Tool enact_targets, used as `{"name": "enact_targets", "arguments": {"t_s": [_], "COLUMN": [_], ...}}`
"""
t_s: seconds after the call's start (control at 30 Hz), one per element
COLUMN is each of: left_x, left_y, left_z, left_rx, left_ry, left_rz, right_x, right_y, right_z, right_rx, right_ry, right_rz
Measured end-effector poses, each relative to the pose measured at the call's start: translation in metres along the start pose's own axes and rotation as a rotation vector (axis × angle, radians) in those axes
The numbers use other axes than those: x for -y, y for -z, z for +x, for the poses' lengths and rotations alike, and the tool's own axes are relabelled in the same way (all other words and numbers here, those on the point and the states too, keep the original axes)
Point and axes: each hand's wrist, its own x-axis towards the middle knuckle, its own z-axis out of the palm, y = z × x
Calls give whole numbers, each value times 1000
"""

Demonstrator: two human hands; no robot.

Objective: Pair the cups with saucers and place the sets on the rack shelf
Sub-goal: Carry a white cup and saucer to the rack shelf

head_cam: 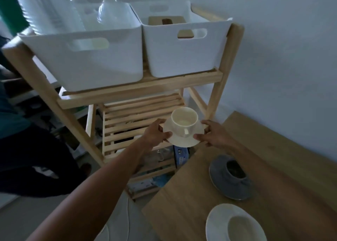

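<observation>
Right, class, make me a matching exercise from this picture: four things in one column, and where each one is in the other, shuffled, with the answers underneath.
Things
1. cream cup and saucer
2. grey cup and saucer
3. white cup and saucer
4. white bins

Places
A. on the rack's top shelf
B. near edge of the wooden table, lowest in view
C. held between the left hand and right hand over the slatted middle shelf
D. middle of the table

Pairs: 1-C, 2-D, 3-B, 4-A

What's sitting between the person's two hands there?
A cream cup on its saucer, held by left hand and right hand, in the head view.
</observation>
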Motion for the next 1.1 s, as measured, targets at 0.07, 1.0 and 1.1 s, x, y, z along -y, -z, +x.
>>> {"name": "enact_targets", "arguments": {"t_s": [0.07,1.0,1.1], "left_x": [15,62,57], "left_y": [6,40,40], "left_z": [13,289,296], "left_rx": [-10,-64,-58], "left_ry": [29,-95,-127], "left_rz": [-3,559,668], "right_x": [0,-10,-11], "right_y": [-15,-64,-66], "right_z": [19,304,315], "right_rx": [32,-129,-133], "right_ry": [13,-50,-59], "right_rz": [-69,-305,-343]}}
